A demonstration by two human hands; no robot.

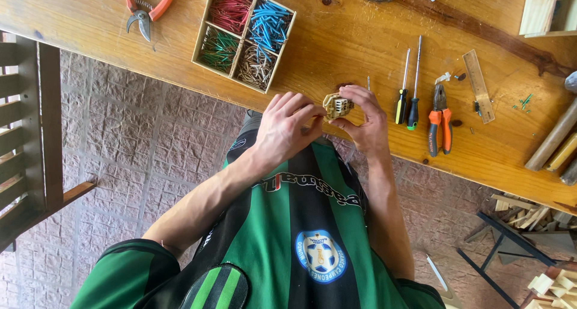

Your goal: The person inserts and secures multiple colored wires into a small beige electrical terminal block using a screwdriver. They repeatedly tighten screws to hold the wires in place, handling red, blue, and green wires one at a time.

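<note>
hands meet right at the near edge of the bench: the left hand (pixel 287 127) and the right hand (pixel 363 120) both pinch a small beige plastic part (pixel 338 105) with metal contacts between their fingertips, held just off the wood. just beside the right hand lie two screwdrivers (pixel 409 90) and orange-handled pliers (pixel 440 124), with a wooden ruler (pixel 479 85) past them toward the bench's right end. further back sits a divided wooden box (pixel 243 36) with red, blue, green and brown wire bits in its four compartments, and orange snips (pixel 146 7) lie near the far left corner.
</note>
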